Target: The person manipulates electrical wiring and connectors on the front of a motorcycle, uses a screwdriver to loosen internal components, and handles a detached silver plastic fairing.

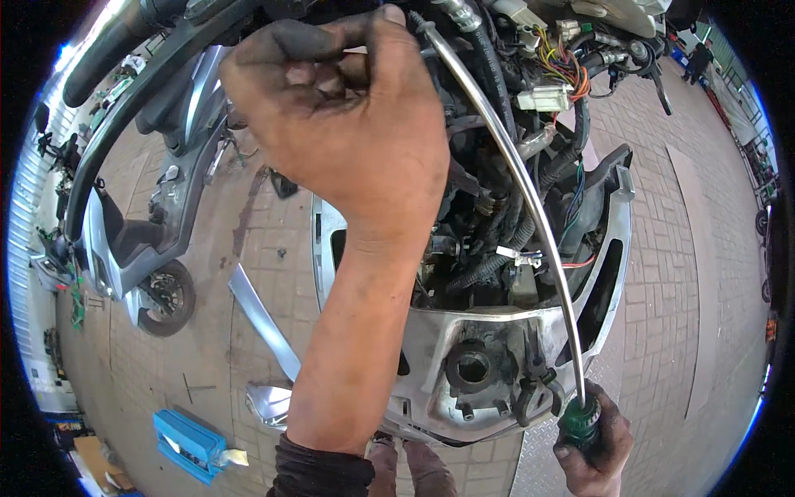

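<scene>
At the upper middle my left hand (356, 141) is closed, its fingers curled and the thumb pressed toward the index finger. Whatever those fingertips may hold is hidden. At the lower right my right hand (600, 451) wraps round the green handle of a long screwdriver (530, 186). Its metal shaft runs up across the scooter's front, and the tip ends close by my left thumb among dark cables. Beneath the shaft lie the exposed wiring (555, 70) and hoses of the opened scooter (464, 323). Dark-handled pliers (538, 389) rest on its silver panel.
A blue tray (190, 451) stands on the paved floor at lower left, near a loose silver trim piece (265, 323). Another scooter (149, 224) is parked on the left. At the far right, flat boards (696, 273) lie on the floor, and a person (700, 60) stands far off.
</scene>
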`<state>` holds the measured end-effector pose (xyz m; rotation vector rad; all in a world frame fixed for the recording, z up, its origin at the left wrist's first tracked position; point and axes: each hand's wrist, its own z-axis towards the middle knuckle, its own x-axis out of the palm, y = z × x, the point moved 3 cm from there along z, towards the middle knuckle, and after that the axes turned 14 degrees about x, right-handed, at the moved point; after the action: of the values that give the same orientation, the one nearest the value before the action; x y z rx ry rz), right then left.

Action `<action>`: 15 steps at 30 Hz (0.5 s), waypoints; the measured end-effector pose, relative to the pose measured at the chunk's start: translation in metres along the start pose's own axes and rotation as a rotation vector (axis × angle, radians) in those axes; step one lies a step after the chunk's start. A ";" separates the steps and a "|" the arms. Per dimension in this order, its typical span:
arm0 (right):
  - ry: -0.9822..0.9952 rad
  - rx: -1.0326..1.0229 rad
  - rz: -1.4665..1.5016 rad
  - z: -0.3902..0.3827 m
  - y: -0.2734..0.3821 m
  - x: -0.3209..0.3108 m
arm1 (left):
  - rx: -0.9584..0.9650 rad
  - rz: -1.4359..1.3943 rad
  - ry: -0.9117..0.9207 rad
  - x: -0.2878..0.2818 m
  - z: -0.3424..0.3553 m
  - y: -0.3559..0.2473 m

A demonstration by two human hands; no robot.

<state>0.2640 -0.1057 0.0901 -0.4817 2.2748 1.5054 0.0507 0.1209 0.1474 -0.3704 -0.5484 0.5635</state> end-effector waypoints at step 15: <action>-0.098 -0.033 0.027 -0.012 0.003 -0.003 | -0.294 -0.402 0.023 -0.003 0.006 -0.018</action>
<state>0.2639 -0.1159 0.0984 -0.3796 2.1926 1.5470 0.0522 0.1057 0.1600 -0.5277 -0.6650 0.0898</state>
